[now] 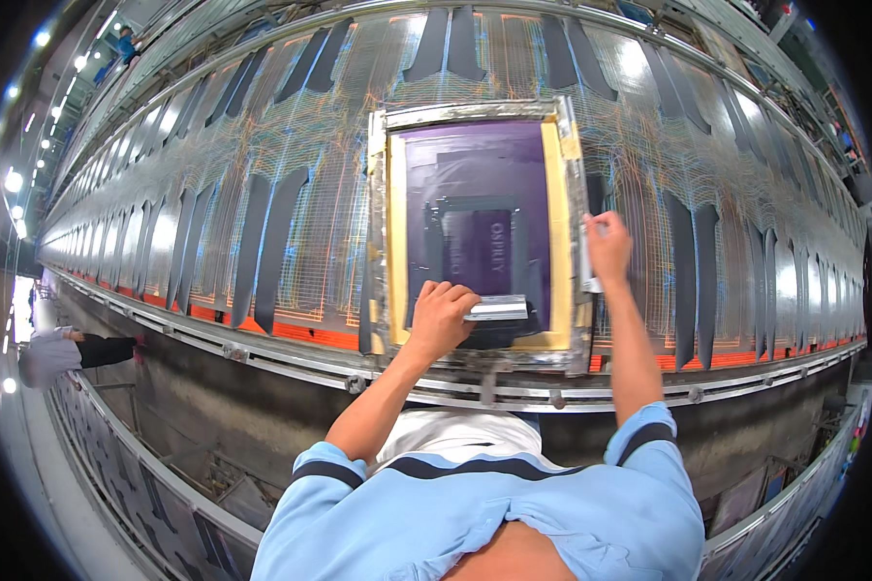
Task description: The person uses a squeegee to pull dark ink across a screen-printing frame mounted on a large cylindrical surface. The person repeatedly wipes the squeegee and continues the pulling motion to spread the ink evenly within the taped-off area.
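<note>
Gripping squeegee (502, 308) jutting rightward, left hand (442, 318); right hand (607, 250) at frame (470, 113) edge, grip unclear.

Long table (343, 232) spans your front, thin coloured lines gridding its surface; metal rail (262, 352) along the near edge. Dim brownish floor (199, 373) below. Second long table (126, 465) behind you, lower left. Bright lamps (14, 181), strung in rows, far left.

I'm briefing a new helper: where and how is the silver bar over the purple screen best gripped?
The silver bar is probably best gripped at its left end, coming from above and the left: it is straight and lies crosswise, its right end uncovered. The left hand holds it there.
</note>
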The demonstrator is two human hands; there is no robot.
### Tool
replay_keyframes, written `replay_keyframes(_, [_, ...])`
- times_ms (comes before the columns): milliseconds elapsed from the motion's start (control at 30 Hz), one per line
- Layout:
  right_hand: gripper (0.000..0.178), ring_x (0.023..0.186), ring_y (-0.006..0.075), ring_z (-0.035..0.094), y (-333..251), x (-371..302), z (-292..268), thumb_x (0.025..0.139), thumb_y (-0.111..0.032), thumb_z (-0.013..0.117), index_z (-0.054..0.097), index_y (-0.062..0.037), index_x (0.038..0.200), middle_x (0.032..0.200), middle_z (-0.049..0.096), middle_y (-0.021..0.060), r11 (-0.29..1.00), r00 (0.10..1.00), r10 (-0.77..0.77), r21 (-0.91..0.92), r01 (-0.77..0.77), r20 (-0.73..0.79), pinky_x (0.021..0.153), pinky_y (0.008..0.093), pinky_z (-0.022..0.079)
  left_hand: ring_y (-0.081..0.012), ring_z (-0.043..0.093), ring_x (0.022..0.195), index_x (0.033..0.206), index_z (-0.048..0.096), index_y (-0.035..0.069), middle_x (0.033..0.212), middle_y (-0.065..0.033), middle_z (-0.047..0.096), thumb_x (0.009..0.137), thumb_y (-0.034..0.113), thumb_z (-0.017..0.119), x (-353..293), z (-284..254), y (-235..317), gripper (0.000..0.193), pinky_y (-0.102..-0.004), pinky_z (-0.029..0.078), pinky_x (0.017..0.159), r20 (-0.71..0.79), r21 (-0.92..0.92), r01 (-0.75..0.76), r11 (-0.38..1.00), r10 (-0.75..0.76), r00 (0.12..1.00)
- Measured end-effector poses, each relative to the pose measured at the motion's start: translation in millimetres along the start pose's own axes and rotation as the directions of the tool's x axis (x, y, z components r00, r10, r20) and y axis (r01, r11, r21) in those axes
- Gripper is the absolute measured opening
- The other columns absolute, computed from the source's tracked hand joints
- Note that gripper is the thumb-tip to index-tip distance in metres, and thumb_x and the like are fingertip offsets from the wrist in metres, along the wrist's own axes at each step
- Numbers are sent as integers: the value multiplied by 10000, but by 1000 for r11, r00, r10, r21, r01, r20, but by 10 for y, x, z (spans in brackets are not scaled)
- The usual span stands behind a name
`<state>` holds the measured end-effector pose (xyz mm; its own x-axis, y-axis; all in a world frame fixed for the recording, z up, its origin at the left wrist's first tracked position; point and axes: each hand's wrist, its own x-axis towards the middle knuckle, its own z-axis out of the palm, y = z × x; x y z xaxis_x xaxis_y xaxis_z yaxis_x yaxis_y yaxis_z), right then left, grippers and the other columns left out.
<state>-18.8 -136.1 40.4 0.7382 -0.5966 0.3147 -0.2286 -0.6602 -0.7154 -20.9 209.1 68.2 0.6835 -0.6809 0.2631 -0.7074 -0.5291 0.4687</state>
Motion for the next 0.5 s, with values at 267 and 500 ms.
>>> replay_keyframes(267, [235,708,337,693,-713,-822,971,941,-220,734,622,-33,854,749,685,160,978,993,120,173,-118,1,679,417,515,-215,638,927,970,728,130,1001,0,717,594,80,864,-861,-600,-775,403,-388,439,869,60,109,24,994,-30,998])
replay_keyframes(500, [241,772,405,705,-842,-871,1247,950,-259,712,635,-39,889,789,701,194,987,988,156,36,-157,15,710,462,517,-211,611,912,976,718,139,1024,14,709,566,42,828,-1346,-734,-1064,436,-389,429,870,89,96,13,995,-21,996])
